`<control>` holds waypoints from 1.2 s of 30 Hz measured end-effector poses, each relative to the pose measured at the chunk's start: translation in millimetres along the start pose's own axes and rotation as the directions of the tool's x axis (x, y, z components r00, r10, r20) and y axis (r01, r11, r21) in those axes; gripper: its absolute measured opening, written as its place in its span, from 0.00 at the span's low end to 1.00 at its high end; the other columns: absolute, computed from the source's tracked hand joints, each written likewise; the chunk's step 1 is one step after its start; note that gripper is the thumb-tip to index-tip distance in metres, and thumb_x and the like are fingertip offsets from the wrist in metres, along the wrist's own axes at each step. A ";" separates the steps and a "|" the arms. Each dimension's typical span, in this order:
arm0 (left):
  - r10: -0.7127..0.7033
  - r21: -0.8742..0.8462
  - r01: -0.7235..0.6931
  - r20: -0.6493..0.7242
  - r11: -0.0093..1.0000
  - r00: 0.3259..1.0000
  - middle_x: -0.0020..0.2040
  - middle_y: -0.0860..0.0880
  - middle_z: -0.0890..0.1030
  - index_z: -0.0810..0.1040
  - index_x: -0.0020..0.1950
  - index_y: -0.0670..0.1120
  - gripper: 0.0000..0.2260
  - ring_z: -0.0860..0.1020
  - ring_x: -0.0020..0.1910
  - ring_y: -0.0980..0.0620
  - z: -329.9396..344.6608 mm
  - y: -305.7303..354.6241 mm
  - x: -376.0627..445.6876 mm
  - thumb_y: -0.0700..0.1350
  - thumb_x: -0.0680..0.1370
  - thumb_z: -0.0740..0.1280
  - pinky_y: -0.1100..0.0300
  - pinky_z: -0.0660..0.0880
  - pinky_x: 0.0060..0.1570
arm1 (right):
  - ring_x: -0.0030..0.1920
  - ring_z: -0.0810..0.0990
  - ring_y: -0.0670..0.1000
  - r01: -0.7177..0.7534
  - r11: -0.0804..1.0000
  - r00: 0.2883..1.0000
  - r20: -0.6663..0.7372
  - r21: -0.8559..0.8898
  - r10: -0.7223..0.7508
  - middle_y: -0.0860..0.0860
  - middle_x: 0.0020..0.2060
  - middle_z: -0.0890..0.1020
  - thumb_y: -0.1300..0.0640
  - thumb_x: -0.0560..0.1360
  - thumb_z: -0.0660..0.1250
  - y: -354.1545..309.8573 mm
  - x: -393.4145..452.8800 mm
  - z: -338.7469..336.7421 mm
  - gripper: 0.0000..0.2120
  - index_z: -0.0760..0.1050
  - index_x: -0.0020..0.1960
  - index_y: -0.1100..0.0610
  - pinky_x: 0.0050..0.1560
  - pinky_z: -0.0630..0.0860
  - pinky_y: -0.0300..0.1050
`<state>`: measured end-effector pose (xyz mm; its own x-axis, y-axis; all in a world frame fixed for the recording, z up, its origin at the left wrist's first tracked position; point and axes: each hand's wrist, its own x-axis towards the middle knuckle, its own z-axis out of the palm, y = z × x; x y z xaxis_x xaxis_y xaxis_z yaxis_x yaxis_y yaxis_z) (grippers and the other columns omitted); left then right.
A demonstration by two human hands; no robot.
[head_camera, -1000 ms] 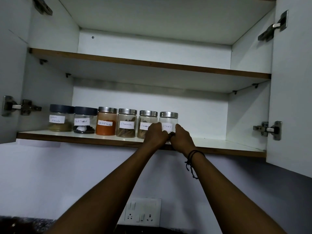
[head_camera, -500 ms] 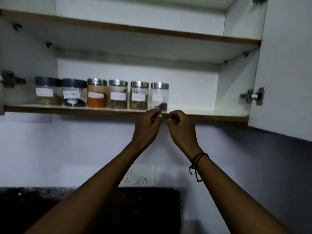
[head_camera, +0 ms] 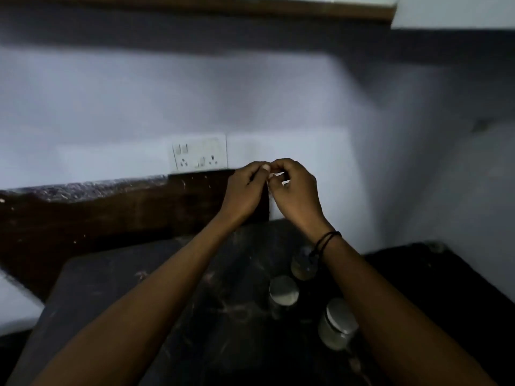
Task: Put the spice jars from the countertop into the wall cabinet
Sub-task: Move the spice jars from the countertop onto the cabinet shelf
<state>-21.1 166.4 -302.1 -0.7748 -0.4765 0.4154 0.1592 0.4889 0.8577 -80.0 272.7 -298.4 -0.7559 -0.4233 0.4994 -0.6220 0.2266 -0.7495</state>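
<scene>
Three spice jars [head_camera: 283,290] with round silver lids stand on the dark bench [head_camera: 133,296], at five o'clock below both hands; labels unreadable. The left hand [head_camera: 243,190] and right hand [head_camera: 296,192] meet fingertip to fingertip, fingers curled; I cannot tell if they pinch something.

Three jars stand on the worktop [head_camera: 172,296] in a row running back from the near right: the nearest jar [head_camera: 335,324], the middle jar [head_camera: 283,290], and the far jar [head_camera: 302,264] under the right wrist. Both hands, left hand [head_camera: 245,190] and right hand [head_camera: 296,193], meet above the worktop, before the wall, just right of the socket plate [head_camera: 199,153]. The cabinet's bottom edge [head_camera: 250,6] runs overhead.
</scene>
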 end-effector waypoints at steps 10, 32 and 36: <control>-0.230 0.337 0.090 0.402 0.937 0.886 0.51 0.38 0.83 0.82 0.51 0.36 0.10 0.80 0.52 0.41 86.8 -135.7 -120.0 0.38 0.81 0.62 0.53 0.71 0.53 | 0.53 0.78 0.59 -0.297 0.919 0.925 0.162 -0.260 0.344 0.60 0.52 0.79 0.59 0.76 0.64 141.5 -166.8 35.4 0.08 0.78 0.52 0.61 0.57 0.76 0.54; -0.600 0.020 0.617 0.260 0.787 0.756 0.43 0.39 0.84 0.83 0.46 0.44 0.16 0.83 0.45 0.36 80.2 -180.9 -162.8 0.51 0.82 0.60 0.39 0.80 0.47 | 0.67 0.71 0.50 -0.484 0.858 0.873 0.173 0.172 0.457 0.53 0.68 0.71 0.60 0.67 0.78 193.4 -207.4 37.2 0.40 0.62 0.73 0.54 0.66 0.71 0.45; -0.562 -0.044 0.589 0.253 0.807 0.788 0.39 0.48 0.84 0.83 0.43 0.47 0.14 0.82 0.37 0.50 64.7 -174.0 -156.5 0.52 0.81 0.62 0.55 0.78 0.39 | 0.63 0.75 0.56 -0.576 0.709 0.817 0.260 0.407 0.514 0.56 0.65 0.72 0.64 0.70 0.73 185.2 -189.2 21.9 0.30 0.65 0.67 0.52 0.63 0.76 0.54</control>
<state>32.8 203.1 -536.0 -0.8545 -0.4654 -0.2308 -0.3010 0.0814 0.9502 -47.7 375.6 -541.2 -0.8846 -0.4576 -0.0906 0.0774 0.0477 -0.9959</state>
